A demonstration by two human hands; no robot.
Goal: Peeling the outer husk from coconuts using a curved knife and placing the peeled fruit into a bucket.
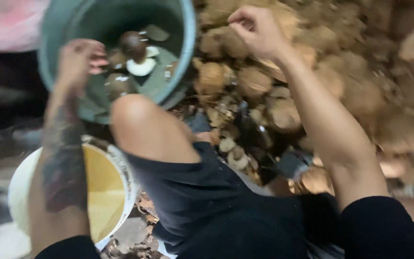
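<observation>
- The person is sitting low, one bare knee [142, 125] sticking up just below the green bucket [188, 43], dark shorts [202, 201] covering the thigh.
- The left hand [77, 60] is hanging over the green bucket's near left rim, fingers loosely curled; I cannot tell whether it is gripping anything.
- Inside the green bucket, just right of that hand, peeled coconuts [133, 44] are lying, dark brown and round, with a white broken piece [141, 67] among them.
- The right hand [257, 29] is reaching out to the right of the green bucket, fingers pinched narrow over the heap of husked coconuts [350, 91]; it seems to be touching the fibres, though blur is hiding the grip.
- The heap is filling the whole stretch to the right of the green bucket, well apart from the left hand.
- Husk scraps [231, 144] are lying on the ground between the knee and the heap, below the green bucket's right side.
- A white pail with a yellow inside [104, 192] is standing below the green bucket, partly hidden by the tattooed left forearm [63, 168].
</observation>
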